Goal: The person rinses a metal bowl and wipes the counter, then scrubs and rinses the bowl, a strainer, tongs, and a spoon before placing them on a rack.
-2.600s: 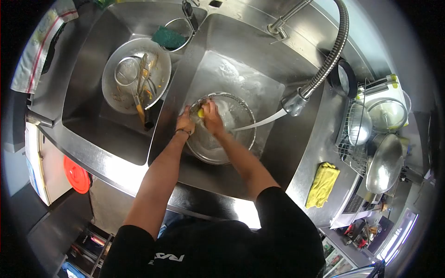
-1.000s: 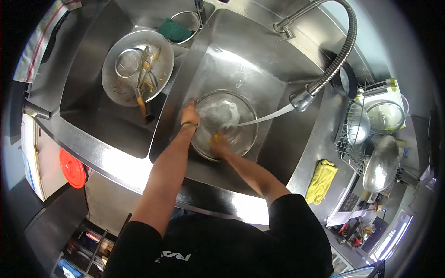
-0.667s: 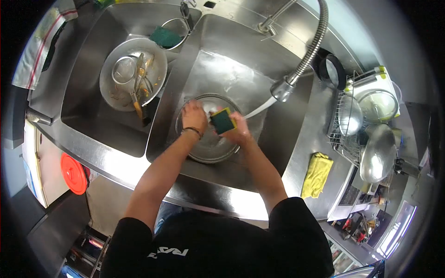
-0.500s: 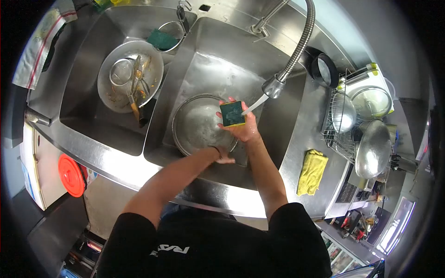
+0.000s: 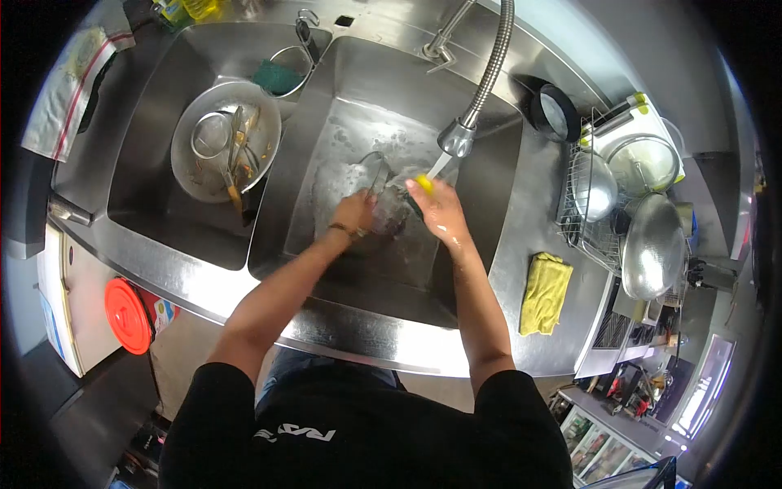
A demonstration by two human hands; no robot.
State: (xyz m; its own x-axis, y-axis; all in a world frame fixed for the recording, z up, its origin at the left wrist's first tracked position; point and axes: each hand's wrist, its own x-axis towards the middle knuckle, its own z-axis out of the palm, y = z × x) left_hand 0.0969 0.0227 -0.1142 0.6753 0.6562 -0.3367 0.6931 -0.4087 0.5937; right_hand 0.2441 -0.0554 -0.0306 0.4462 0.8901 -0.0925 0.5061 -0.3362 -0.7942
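Note:
In the right basin of the sink (image 5: 326,90), my left hand (image 5: 356,212) is closed on the rim of a round, shiny bowl (image 5: 376,171). The bowl is tilted up and blurred, so its full shape is hard to make out. To its right, my right hand (image 5: 440,210) grips a yellow and green sponge (image 5: 424,184), whose yellow side shows past the fingers. Water runs from the faucet head (image 5: 456,138) just above this hand. Its stream falls by the sponge and the bowl.
In the left basin, a large pan (image 5: 183,155) holds a small strainer (image 5: 210,134) and utensils with food scraps. A green scouring pad (image 5: 277,77) rests in a wire holder. On the right are a folded yellow cloth (image 5: 546,293), a black pan (image 5: 554,114) and a dish rack (image 5: 582,196).
My left hand has moved up to the bowl's rim, and the bowl has gone from lying flat to tilted. My right hand has turned over with the sponge, from palm up to palm down.

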